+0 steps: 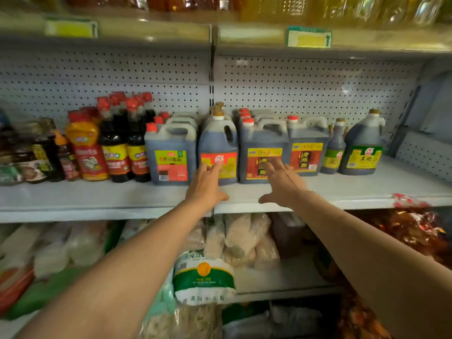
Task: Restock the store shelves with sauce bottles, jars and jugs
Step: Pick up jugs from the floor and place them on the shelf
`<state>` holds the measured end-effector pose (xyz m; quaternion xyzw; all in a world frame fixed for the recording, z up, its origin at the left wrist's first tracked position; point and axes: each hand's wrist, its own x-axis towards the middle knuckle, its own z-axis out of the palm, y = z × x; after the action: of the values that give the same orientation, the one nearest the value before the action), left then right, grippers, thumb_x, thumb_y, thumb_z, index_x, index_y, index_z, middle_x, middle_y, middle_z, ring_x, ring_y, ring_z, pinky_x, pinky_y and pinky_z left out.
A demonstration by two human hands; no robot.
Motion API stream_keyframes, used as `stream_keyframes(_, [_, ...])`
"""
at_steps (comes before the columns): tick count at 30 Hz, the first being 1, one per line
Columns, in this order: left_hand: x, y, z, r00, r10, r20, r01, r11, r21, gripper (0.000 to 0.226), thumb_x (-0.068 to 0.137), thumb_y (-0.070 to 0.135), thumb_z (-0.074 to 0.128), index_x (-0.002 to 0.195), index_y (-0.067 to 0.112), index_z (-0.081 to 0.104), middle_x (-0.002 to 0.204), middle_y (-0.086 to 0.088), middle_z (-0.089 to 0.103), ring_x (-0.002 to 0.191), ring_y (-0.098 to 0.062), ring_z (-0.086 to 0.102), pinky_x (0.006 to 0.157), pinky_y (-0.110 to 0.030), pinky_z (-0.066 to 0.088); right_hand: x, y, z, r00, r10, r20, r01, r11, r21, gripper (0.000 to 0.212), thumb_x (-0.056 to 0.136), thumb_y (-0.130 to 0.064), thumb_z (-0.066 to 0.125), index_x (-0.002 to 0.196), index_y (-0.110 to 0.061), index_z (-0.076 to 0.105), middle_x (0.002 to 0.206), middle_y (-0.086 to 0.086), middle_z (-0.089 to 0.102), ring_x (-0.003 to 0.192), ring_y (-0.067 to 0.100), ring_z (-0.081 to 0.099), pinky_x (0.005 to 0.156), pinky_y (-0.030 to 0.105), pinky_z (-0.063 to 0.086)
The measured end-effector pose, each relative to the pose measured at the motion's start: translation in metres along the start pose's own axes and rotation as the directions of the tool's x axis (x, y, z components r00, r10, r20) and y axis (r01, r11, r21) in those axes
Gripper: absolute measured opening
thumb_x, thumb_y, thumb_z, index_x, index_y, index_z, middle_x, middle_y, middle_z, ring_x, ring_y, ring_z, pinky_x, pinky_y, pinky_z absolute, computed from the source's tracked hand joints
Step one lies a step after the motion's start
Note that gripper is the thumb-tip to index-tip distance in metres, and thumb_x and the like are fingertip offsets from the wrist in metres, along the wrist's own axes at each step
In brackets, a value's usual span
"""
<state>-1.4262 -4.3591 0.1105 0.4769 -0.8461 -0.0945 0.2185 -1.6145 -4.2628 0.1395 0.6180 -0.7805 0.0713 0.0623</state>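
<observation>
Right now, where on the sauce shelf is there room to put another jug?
The bare shelf to the right of the green-label jug is free, and so is the front strip before the bottles. The left end, around the squeeze bottle, is crowded. Both hands, left hand and right hand, reach toward the middle jugs.

Head view, close, facing shelf [97,196]

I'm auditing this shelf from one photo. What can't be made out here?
- Rear jugs, head view: hidden behind the front jugs.
- Price tag: print blurred.
- Oil bottles: cut off by the top edge.
- Left hand and right hand: contact with jug labels unclear.
</observation>
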Motion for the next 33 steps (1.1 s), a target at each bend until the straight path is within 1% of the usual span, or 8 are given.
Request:
stream_keyframes(5, [-0.073,-0.063,0.012,0.992,-0.067,0.110,0.073,0.996,-0.050,0.073,0.073,0.034,0.085,0.135,0.024,0.046,0.134,-0.008,0.041,0.127,-0.029,0.040,0.099,-0.042,0.044,-0.046,-0.060,0.050,0.992,-0.001,0.125,-0.005,0.999,0.052,0.096,0.073,-0.043,0.086,0.150,-0.024,0.032,0.149,0.004,0.037,0.135,0.028,0.042,0.102,0.043,0.047])
stream_keyframes(10, [-0.149,-0.130,0.038,0.950,-0.172,0.262,0.180,0.984,-0.006,0.082,0.072,0.037,0.086,0.140,0.028,0.042,0.142,-0.009,0.035,0.135,-0.031,0.030,0.103,-0.046,0.043,-0.092,-0.112,0.110,0.964,-0.042,0.263,0.020,0.996,0.088,0.093,0.072,-0.040,0.086,0.148,-0.027,0.035,0.148,0.003,0.041,0.132,0.029,0.044,0.100,0.044,0.048])
stream_keyframes(15, [-0.202,-0.168,0.064,0.903,-0.262,0.340,0.268,0.963,0.028,0.084,0.073,0.038,0.085,0.143,0.027,0.039,0.143,-0.008,0.032,0.134,-0.032,0.029,0.102,-0.046,0.044,-0.123,-0.141,0.162,0.932,-0.099,0.348,0.060,0.991,0.120,0.093,0.073,-0.040,0.086,0.149,-0.029,0.033,0.150,0.003,0.038,0.131,0.031,0.044,0.099,0.043,0.047])
stream_keyframes(20, [-0.233,-0.192,0.099,0.869,-0.345,0.355,0.359,0.933,0.029,0.081,0.074,0.043,0.083,0.142,0.027,0.042,0.141,-0.008,0.035,0.131,-0.030,0.032,0.102,-0.046,0.043,-0.134,-0.152,0.219,0.884,-0.170,0.436,0.115,0.982,0.150,0.087,0.080,-0.036,0.078,0.150,-0.027,0.028,0.148,0.008,0.039,0.131,0.033,0.044,0.100,0.043,0.045])
stream_keyframes(24, [-0.257,-0.212,0.141,0.808,-0.436,0.398,0.449,0.891,0.064,0.076,0.077,0.041,0.080,0.142,0.026,0.042,0.142,-0.010,0.035,0.133,-0.032,0.033,0.106,-0.043,0.038,-0.144,-0.153,0.282,0.834,-0.210,0.510,0.126,0.973,0.195,0.084,0.082,-0.036,0.073,0.151,-0.025,0.027,0.149,0.008,0.037,0.137,0.034,0.040,0.105,0.043,0.044])
stream_keyframes(28, [-0.294,-0.241,0.198,0.738,-0.501,0.451,0.519,0.850,0.094,0.074,0.077,0.040,0.080,0.141,0.026,0.045,0.144,-0.011,0.036,0.133,-0.034,0.033,0.107,-0.042,0.035,-0.162,-0.153,0.366,0.769,-0.215,0.602,0.073,0.965,0.252,0.093,0.081,-0.044,0.076,0.153,-0.024,0.019,0.151,0.010,0.034,0.136,0.035,0.040,0.103,0.045,0.046])
stream_keyframes(31, [-0.334,-0.271,0.250,0.679,-0.542,0.495,0.576,0.812,0.099,0.076,0.077,0.037,0.081,0.142,0.022,0.045,0.144,-0.014,0.038,0.134,-0.035,0.032,0.110,-0.041,0.031,-0.191,-0.154,0.438,0.723,-0.221,0.655,0.030,0.957,0.290,0.090,0.084,-0.046,0.075,0.152,-0.024,0.020,0.150,0.008,0.037,0.137,0.032,0.040,0.105,0.044,0.043])
stream_keyframes(33, [-0.364,-0.292,0.286,0.626,-0.583,0.518,0.634,0.767,0.095,0.077,0.076,0.037,0.082,0.143,0.021,0.047,0.143,-0.014,0.041,0.133,-0.034,0.036,0.107,-0.041,0.034,-0.216,-0.156,0.485,0.681,-0.223,0.697,-0.014,0.948,0.317,0.086,0.085,-0.047,0.074,0.152,-0.024,0.024,0.152,0.007,0.036,0.137,0.031,0.040,0.106,0.044,0.042])
